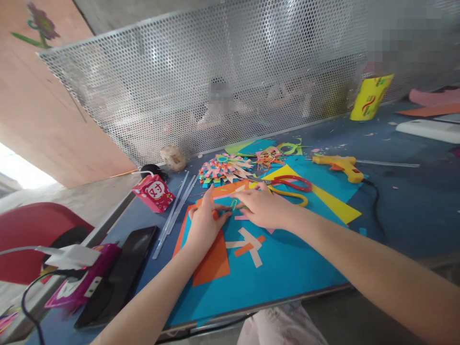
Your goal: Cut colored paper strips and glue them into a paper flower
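Observation:
My left hand (204, 221) and my right hand (264, 207) meet over a blue paper sheet (287, 268) on the table. Both pinch a small looped green paper strip (233, 204) between their fingertips. An orange paper sheet (212, 263) lies under my left hand. Loose white and orange strips (250, 245) lie crossed on the blue sheet just in front of my hands. Beyond my right hand lie red-and-yellow scissors (293, 188) on a yellow sheet (334, 203). A many-coloured woven paper flower (221, 168) sits behind my hands.
A yellow glue gun (341, 166) with a black cord lies at the right. Clear glue sticks (176, 208), a red carton (154, 191), a black phone (122, 275) and a pink pack (84, 282) stand at the left. A perforated metal screen (223, 76) closes the table's back; a yellow packet (370, 97) leans there.

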Demonstrator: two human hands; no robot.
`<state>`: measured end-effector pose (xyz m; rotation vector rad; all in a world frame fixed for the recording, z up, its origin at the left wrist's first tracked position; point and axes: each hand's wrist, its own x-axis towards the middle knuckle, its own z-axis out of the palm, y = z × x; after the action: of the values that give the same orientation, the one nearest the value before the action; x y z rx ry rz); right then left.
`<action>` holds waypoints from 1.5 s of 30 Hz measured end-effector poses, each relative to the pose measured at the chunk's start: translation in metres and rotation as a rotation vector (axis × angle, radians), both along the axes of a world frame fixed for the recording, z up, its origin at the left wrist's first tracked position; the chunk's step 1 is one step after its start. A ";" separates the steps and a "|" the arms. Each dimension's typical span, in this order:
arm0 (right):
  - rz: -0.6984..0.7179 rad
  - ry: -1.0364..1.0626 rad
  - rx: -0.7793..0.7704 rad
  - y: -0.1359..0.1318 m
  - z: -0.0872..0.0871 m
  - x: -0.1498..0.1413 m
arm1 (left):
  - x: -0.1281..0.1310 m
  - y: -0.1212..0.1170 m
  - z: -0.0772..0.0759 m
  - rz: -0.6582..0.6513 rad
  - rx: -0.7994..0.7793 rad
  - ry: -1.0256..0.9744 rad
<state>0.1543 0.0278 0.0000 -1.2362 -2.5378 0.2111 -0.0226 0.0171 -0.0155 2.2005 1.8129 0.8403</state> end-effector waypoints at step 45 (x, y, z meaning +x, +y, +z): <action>-0.019 0.046 -0.002 0.006 -0.004 -0.004 | -0.013 -0.011 0.014 -0.241 -0.157 0.209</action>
<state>0.1505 0.0341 -0.0039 -1.2415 -2.4859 0.2350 -0.0361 0.0059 -0.0015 2.4126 1.5869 0.4203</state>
